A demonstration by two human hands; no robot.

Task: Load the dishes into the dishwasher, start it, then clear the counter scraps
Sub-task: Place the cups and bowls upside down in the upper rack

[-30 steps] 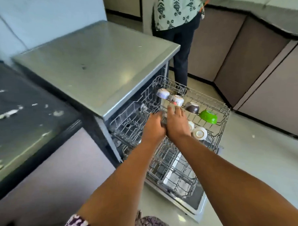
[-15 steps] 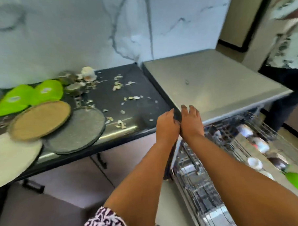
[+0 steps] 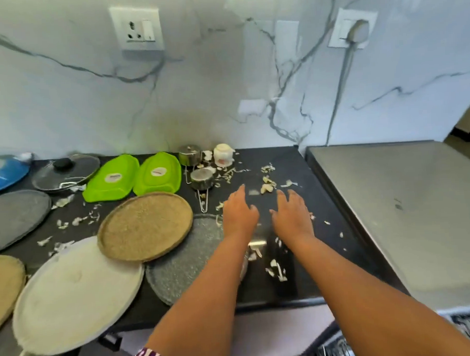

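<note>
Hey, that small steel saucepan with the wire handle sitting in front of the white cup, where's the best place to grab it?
Grip the small steel saucepan by its wire handle, coming from the counter's front edge. It seems to sit mouth down, and the handle points toward the person across bare counter. The left hand hovers closest, just right of the handle. A steel cup and white cup crowd the far side.

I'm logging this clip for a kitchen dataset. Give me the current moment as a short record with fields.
left hand: open, above counter, holds nothing
right hand: open, beside left, holds nothing
counter: black, strewn with pale scraps
plates: tan plate overlaps grey plate and white plate
green trays: two, near wall
dishwasher top: right of counter
</note>
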